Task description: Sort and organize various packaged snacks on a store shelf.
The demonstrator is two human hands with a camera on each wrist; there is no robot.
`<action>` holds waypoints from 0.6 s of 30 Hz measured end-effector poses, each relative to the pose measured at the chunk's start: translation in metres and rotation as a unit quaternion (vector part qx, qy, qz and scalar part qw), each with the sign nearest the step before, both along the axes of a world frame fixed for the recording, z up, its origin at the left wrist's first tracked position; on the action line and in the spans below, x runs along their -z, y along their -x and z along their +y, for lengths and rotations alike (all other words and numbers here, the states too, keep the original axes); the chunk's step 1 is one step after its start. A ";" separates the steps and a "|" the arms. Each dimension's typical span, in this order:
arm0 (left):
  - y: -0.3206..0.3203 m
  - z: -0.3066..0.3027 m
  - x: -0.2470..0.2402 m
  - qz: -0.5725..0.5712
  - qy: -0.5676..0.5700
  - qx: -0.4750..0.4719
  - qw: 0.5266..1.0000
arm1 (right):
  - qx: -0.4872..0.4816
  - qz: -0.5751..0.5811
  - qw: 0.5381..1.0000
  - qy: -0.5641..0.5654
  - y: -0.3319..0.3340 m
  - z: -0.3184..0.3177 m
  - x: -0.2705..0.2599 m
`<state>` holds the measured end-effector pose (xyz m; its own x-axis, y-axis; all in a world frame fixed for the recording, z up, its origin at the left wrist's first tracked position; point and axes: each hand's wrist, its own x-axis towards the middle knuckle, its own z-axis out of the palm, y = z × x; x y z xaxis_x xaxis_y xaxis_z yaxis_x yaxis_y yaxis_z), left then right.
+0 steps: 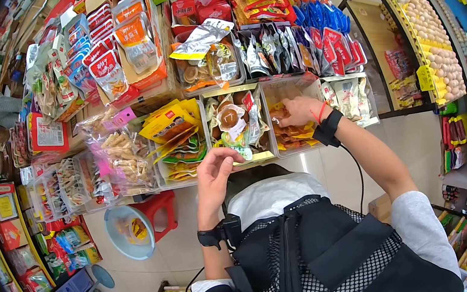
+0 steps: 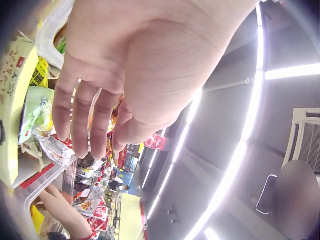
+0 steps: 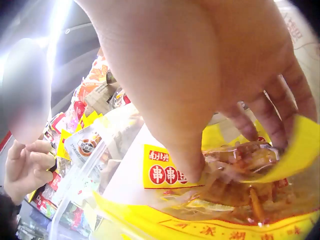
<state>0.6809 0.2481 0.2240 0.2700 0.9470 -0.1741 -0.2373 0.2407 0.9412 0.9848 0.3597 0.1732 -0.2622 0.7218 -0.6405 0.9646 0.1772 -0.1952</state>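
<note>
head view. right hand (image 1: 299,110) lowered into a clear bin (image 1: 297,83) of snack packets (image 1: 296,136), yellow with orange-brown contents; fingertips among them, grip cannot be told from here. red cord (image 1: 321,111) at that wrist, dark strap (image 1: 329,127) just behind it. left hand (image 1: 215,174) near the front edge of the next bin to the left, fingertips just beside a green and white pack (image 1: 235,139); contact cannot be told. further left, yellow packs (image 1: 172,122) lean in their own container. on the floor, a pale blue basin (image 1: 114,232) beside a red stool (image 1: 162,211). racked eggs (image 1: 425,24) at far right.

left wrist view. left hand hangs loose, fingers slightly apart, nothing seen pinched. green and white pack lies beside the fingers. lower left, the right forearm (image 2: 65,212) reaches over a clear bin rim. bright light strips (image 2: 252,100) across the ceiling.

right wrist view. right hand over a yellow-edged packet (image 3: 225,195) in the bin: thumb near its yellow label (image 3: 159,172) with red lettering, fingers spread away from the thumb, some tips behind a blurred yellow edge. whether they pinch it, cannot tell. left hand at the left margin, fingers loosely bent.
</note>
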 end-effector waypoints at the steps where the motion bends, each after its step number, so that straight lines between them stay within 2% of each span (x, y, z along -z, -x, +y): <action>1: 0.002 0.000 0.001 -0.005 0.001 0.001 1.000 | 0.018 -0.023 1.000 -0.001 0.003 -0.001 -0.003; 5: 0.003 0.001 0.001 0.004 0.005 -0.010 1.000 | 0.035 -0.105 0.994 -0.019 0.013 -0.006 -0.014; 8: 0.005 0.003 0.003 0.000 0.006 -0.008 1.000 | 0.029 -0.123 0.992 0.002 0.019 -0.012 -0.006; 11: 0.005 0.003 0.004 -0.003 0.005 -0.008 1.000 | 0.011 -0.126 0.992 -0.018 0.028 -0.010 -0.012; 14: 0.007 0.004 0.002 -0.007 0.007 -0.006 1.000 | 0.010 -0.106 0.994 0.001 0.021 0.000 0.005; 18: 0.012 0.003 0.003 -0.006 0.007 -0.013 1.000 | -0.012 -0.074 0.997 -0.014 0.021 -0.001 -0.012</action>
